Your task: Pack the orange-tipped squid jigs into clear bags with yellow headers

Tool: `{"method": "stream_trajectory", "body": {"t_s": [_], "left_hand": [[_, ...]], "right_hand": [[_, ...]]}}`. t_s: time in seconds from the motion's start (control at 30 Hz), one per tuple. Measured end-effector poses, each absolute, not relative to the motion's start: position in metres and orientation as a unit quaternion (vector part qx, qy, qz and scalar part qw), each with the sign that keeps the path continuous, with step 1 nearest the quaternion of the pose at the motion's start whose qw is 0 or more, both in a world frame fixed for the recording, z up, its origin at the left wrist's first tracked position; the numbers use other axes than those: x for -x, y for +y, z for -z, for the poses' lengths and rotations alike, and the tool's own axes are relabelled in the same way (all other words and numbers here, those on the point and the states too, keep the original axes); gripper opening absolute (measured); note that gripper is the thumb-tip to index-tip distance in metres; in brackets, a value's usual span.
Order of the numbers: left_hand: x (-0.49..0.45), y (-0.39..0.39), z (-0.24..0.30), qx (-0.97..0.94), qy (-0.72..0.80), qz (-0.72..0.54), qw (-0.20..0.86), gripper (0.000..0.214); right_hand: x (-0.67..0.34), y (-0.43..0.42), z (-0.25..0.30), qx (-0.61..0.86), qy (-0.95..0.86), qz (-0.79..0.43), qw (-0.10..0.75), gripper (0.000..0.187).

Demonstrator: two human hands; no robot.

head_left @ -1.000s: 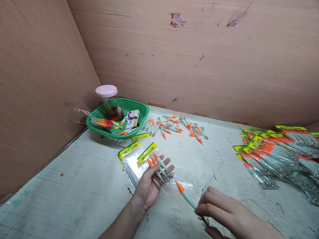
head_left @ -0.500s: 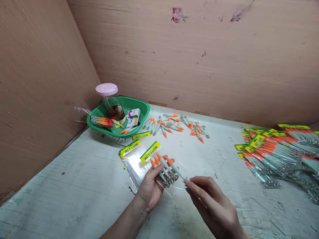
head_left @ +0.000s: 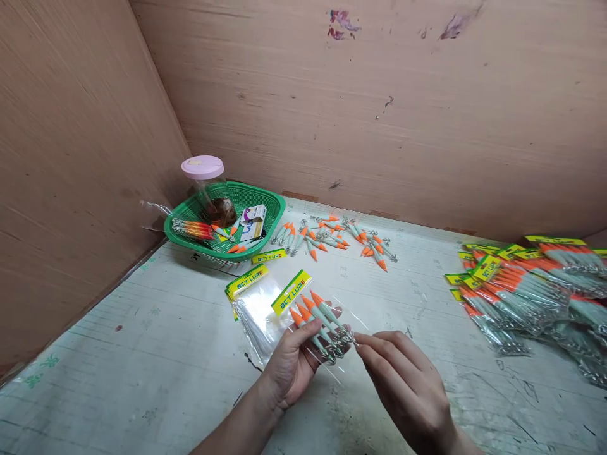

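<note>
My left hand [head_left: 287,370] is closed around a clear plastic bag with a yellow-and-green "BCT LURE" header [head_left: 291,293]. Several squid lures [head_left: 307,325], orange at the tip and pale green along the body, lie side by side in it, hooks toward me. My left thumb presses over them. With its fingertips together, my right hand [head_left: 410,382] pinches the hook end of the rightmost squid lure [head_left: 329,312], whose body lies alongside the others. Left of my hands, a stack of flat header bags [head_left: 251,284] rests on the table.
A green basket [head_left: 277,221] at the back left holds a lidded jar [head_left: 203,167], a small box [head_left: 253,222] and more lures. Loose squid lures [head_left: 378,259] are scattered near the back wall. Filled lure packs [head_left: 516,291] are piled at the right.
The rightmost lure has moved in beside the others, from sticking out toward my right hand. The held bag has shifted slightly right, and its header is tilted more steeply.
</note>
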State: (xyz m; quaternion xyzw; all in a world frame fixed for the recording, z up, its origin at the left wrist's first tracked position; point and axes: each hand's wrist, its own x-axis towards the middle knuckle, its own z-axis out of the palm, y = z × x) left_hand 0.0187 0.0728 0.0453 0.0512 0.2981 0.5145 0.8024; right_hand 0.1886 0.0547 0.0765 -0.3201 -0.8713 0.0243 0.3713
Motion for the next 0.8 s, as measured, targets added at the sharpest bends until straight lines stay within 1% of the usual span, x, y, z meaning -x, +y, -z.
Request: {"method": "stream_trajectory", "body": {"t_s": [0.03,0.1,0.17,0.2,0.23,0.33,0.47,0.53,0.6,0.8], "left_hand": [[-0.019,0.073,-0.046,-0.043,0.301,-0.515,0.802,0.047],[-0.018,0.075,-0.048,-0.028,0.311,-0.516,0.798,0.044],[-0.016,0.077,-0.050,-0.019,0.319,-0.518,0.794,0.042],[-0.015,0.077,-0.051,-0.018,0.320,-0.519,0.792,0.043],[-0.014,0.078,-0.051,-0.019,0.320,-0.520,0.791,0.043],[-0.012,0.077,-0.051,-0.030,0.324,-0.529,0.784,0.049],[-0.013,0.078,-0.049,-0.026,0.355,-0.544,0.760,0.060],[-0.013,0.079,-0.049,-0.018,0.370,-0.544,0.753,0.063],[-0.013,0.081,-0.049,-0.015,0.373,-0.545,0.750,0.062],[-0.010,0.083,-0.050,-0.012,0.367,-0.552,0.749,0.056]], "right_hand": [[-0.189,0.058,-0.082,0.314,-0.874,-0.038,0.369,0.029],[-0.190,0.071,-0.095,0.326,-0.853,-0.089,0.397,0.025],[-0.190,0.096,-0.103,0.385,-0.813,-0.121,0.419,0.014],[-0.188,0.113,-0.103,0.425,-0.795,-0.117,0.416,0.007],[-0.186,0.133,-0.099,0.470,-0.795,-0.101,0.370,0.008],[-0.167,0.191,-0.074,0.509,-0.809,-0.125,0.266,0.007],[-0.128,0.238,-0.034,0.586,-0.780,-0.130,0.177,0.022],[-0.115,0.246,-0.024,0.615,-0.762,-0.131,0.156,0.028],[-0.113,0.246,-0.022,0.631,-0.749,-0.140,0.145,0.029],[-0.174,0.224,-0.036,0.636,-0.731,-0.198,0.147,0.022]]}}
